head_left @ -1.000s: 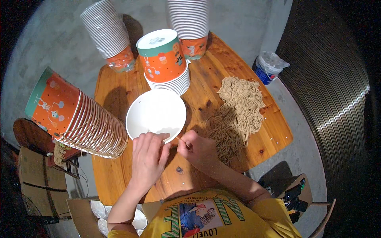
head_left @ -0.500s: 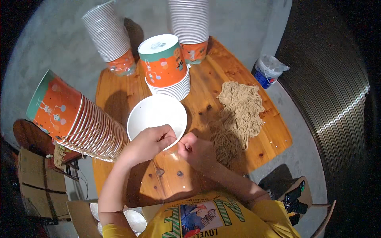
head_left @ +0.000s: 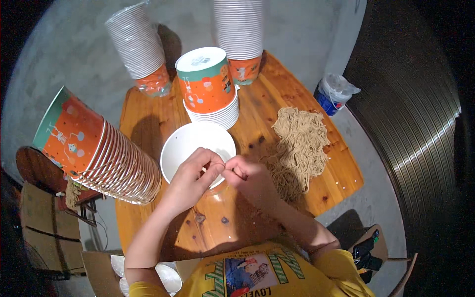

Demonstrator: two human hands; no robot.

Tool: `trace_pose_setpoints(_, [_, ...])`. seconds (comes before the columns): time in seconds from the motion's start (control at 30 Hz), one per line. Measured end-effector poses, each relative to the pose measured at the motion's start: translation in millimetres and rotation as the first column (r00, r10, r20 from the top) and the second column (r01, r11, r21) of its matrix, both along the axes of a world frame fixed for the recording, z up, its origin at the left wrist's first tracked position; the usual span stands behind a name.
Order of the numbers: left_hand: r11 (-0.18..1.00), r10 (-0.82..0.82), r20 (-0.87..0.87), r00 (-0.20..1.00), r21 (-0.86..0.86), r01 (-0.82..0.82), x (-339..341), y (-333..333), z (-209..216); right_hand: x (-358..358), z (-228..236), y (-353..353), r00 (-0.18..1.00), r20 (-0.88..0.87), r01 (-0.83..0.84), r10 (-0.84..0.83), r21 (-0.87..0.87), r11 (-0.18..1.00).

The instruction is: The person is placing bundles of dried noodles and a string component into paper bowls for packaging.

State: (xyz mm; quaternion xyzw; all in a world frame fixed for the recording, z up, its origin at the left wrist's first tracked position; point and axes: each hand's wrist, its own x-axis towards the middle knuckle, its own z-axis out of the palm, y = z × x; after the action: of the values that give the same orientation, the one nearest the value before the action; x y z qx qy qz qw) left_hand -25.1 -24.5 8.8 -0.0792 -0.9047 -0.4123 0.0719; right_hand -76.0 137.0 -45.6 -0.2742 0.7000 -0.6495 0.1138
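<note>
Both hands meet over the near right rim of a white-lined paper bucket (head_left: 190, 141), which stands upright on the table. My left hand (head_left: 195, 175) pinches with thumb and forefinger over the bucket's opening. Closed in a pinch as well, my right hand (head_left: 245, 178) touches the left fingertips. Whatever thin thing the fingers hold is too small to make out. To the right lies a loose heap of beige cord (head_left: 302, 143), close behind my right hand. On the left leans a stack of nested orange and green buckets (head_left: 74, 136), with cord loops along its rims.
Upside-down buckets (head_left: 205, 81) stand behind the open one on the wooden table (head_left: 198, 232). Two tall stacks of wrapped buckets (head_left: 136, 44) rise at the back. A blue pail (head_left: 334, 94) sits beyond the right edge. Cardboard boxes (head_left: 52, 232) are at the lower left.
My hands have come together, fingertips now touching above the bucket's rim. The left hand's thumb and forefinger are raised a little. The whole view has shifted slightly.
</note>
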Motion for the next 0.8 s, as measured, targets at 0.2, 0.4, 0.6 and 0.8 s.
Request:
trace_pose_setpoints(0.2, [0.891,-0.102,0.301,0.948,0.452,-0.048,0.2,2.5,-4.2,-19.0,-0.2,3.1,0.991,0.079,-0.101,0.109,-0.1,0.99])
trace_pose_setpoints(0.4, [0.794,-0.159,0.408,0.899,0.594,-0.129,-10.0,5.1,-10.4,-31.9,-2.0,5.9,0.963,0.166,-0.194,0.211,-0.112,0.975])
trace_pose_setpoints(0.6, [0.777,-0.143,0.494,0.857,0.592,-0.212,-13.3,0.9,-14.0,-39.5,1.5,16.6,0.938,0.177,-0.285,0.298,-0.095,0.954])
trace_pose_setpoints(0.8, [0.789,-0.129,0.433,0.892,0.59,-0.172,-14.9,5.2,-10.7,-39.6,39.3,24.9,0.887,0.23,-0.36,0.399,-0.195,0.912])
